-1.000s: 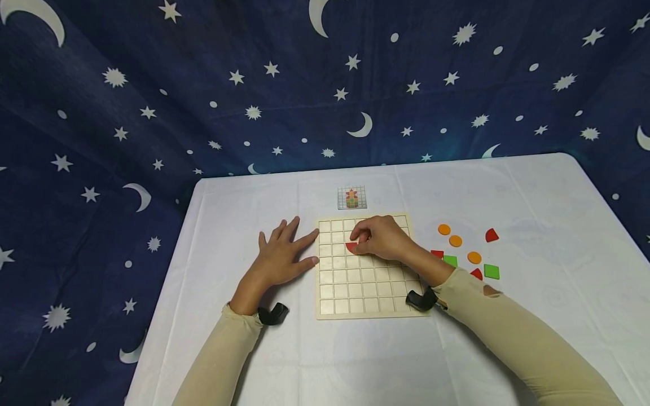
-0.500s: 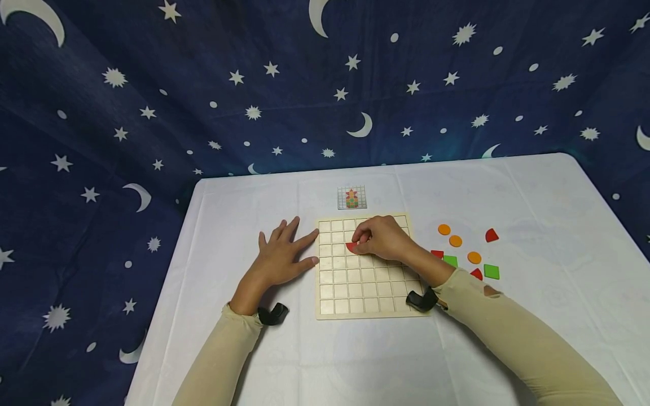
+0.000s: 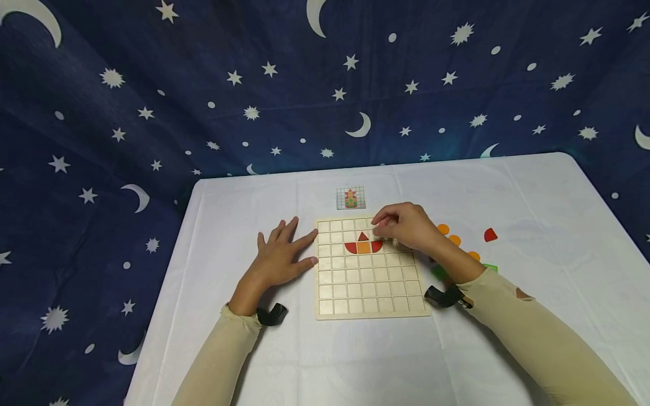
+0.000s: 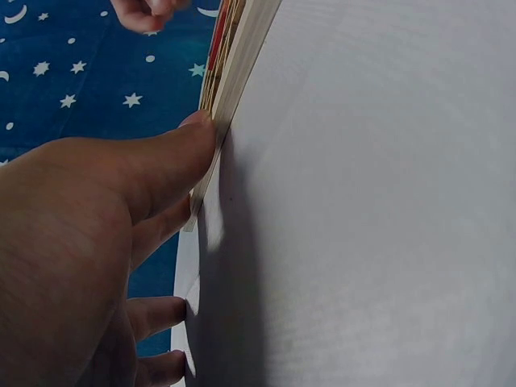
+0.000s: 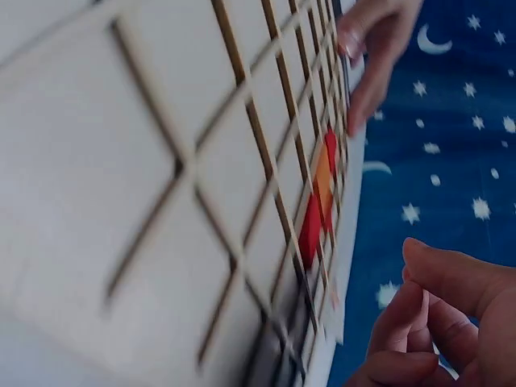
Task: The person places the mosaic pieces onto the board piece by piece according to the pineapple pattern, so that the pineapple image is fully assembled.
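Note:
My left hand point(image 3: 279, 256) lies on the table with fingers spread, thumb and index fingertips at the left edge of the wooden grid board point(image 3: 352, 290). In the left wrist view the thumb point(image 4: 181, 157) touches the board's side. Over the board's upper right, my right hand point(image 3: 403, 225) has loosely curled fingers and nothing visible between thumb and index point(image 5: 415, 278). To its left, an orange square point(image 3: 363, 247) sits in a cell between two red rounded pieces, one left point(image 3: 351, 248) and one right point(image 3: 376, 246). A red triangle point(image 3: 363, 237) lies above the square.
A small pattern card point(image 3: 350, 198) lies behind the board. Right of the board are orange discs point(image 3: 443, 229), green squares point(image 3: 439, 273), partly behind the right arm, and a red rounded piece point(image 3: 490, 234). A starry blue cloth point(image 3: 304, 84) hangs behind the white table point(image 3: 335, 361).
My right hand has let go of the left red piece and moved right, uncovering the square, the triangle and the other red piece. The left hand stays in place.

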